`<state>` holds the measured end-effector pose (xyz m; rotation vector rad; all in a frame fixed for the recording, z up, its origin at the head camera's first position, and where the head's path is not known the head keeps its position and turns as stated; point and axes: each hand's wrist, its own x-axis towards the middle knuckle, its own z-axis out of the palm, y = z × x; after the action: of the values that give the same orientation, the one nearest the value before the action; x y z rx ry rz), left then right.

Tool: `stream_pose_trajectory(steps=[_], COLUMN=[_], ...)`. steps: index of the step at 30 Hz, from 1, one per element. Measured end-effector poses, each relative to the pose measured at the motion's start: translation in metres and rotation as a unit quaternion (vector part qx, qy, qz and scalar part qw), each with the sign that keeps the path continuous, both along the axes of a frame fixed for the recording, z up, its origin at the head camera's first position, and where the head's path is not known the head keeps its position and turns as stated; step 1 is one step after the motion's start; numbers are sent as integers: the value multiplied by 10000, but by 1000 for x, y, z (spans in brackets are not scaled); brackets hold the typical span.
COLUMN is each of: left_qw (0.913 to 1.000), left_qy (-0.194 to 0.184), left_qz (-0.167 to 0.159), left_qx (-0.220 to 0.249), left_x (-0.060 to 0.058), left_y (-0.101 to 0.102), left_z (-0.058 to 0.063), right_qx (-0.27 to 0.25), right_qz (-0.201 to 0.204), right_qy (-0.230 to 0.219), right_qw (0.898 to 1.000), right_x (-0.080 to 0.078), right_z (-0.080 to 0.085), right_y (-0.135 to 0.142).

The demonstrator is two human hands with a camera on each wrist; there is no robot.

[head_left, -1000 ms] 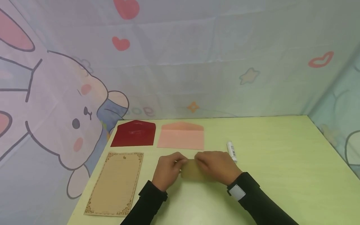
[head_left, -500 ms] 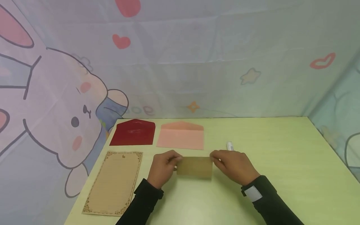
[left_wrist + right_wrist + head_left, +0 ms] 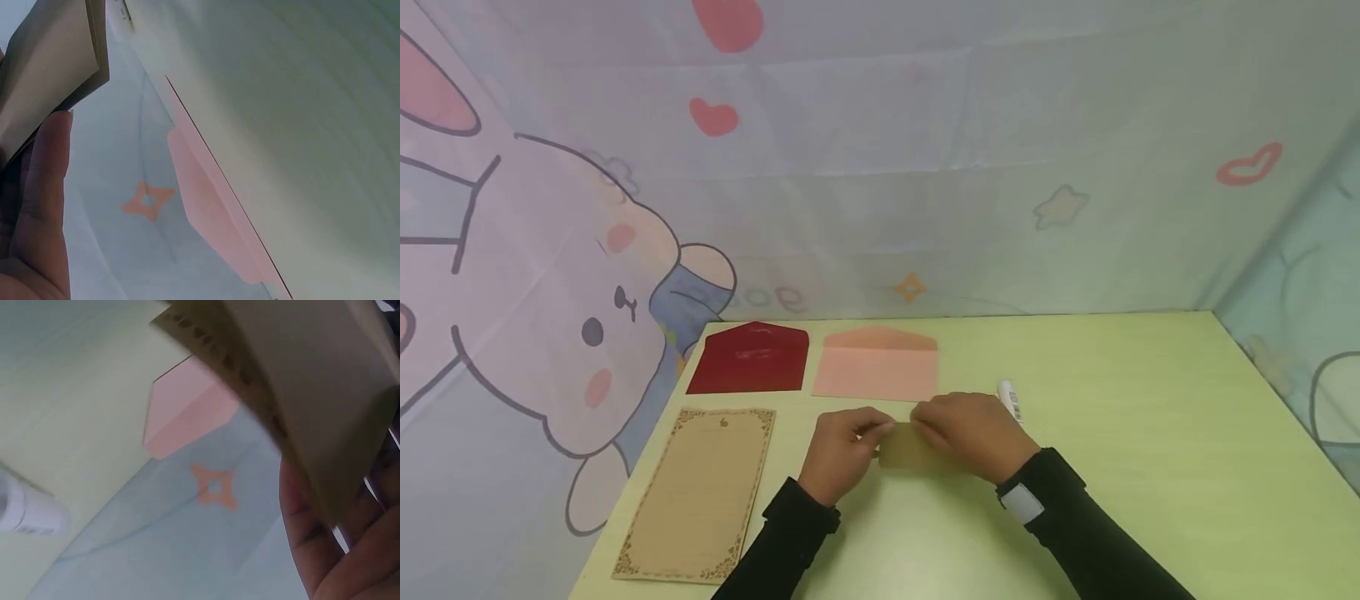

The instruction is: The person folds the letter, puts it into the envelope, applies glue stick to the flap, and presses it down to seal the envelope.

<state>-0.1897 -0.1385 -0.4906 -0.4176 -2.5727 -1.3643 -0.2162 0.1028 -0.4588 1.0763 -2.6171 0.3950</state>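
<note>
The left hand (image 3: 842, 454) pinches the left end of a folded kraft-paper sheet (image 3: 901, 448) at its upper corner, thumb against fingers. The right hand (image 3: 977, 437) grips the same sheet along its top edge and hides its right part. The sheet sits at lower centre of the head view and looks lifted off the table (image 3: 1135, 433).

The step appears to be firming a fold. Both wrist views show layers standing slightly apart, and the right wrist view shows dark ornament printed on one of them. To do it well, the left pinch should hold the corners matched while the right fingers run along the crease with even pressure; squeezing before the edges line up would likely set the fold askew. Thin paper like this will probably spring open if let go early, and pressing it flat on the table may give a sharper line.

Just beyond the right hand, right of centre, lies a white tube (image 3: 1008, 398), probably a glue stick, its near end hidden by that hand; a wide rightward sweep could knock it. Behind the hands is a pink envelope (image 3: 876, 375), flap raised, with a dark red envelope (image 3: 748, 371) to its left. At lower left lies an ornate-bordered letter sheet (image 3: 694, 492), its bottom right corner overlapped by the left sleeve (image 3: 786, 542); whether they touch cannot be told.
</note>
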Motion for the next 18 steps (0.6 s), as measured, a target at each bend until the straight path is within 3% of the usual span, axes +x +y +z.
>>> stream_pose_trajectory(steps=[4,10,18], left_qw=[9999,9993,9987], left_qy=[-17,-94,-489], left_qz=[131,367,116], left_qx=[-52,42,88], left_x=[0,-4,-12], left_y=[-1,-10,-19], left_z=[0,2,-1], right_qx=[18,-266,-538], right_qz=[-97,-310,-453], right_qy=[-207,-250,-423], right_qw=[9997,9988,9966], right_x=[0,1,2], right_z=[-3,-7,-17], right_y=[-4,19,37])
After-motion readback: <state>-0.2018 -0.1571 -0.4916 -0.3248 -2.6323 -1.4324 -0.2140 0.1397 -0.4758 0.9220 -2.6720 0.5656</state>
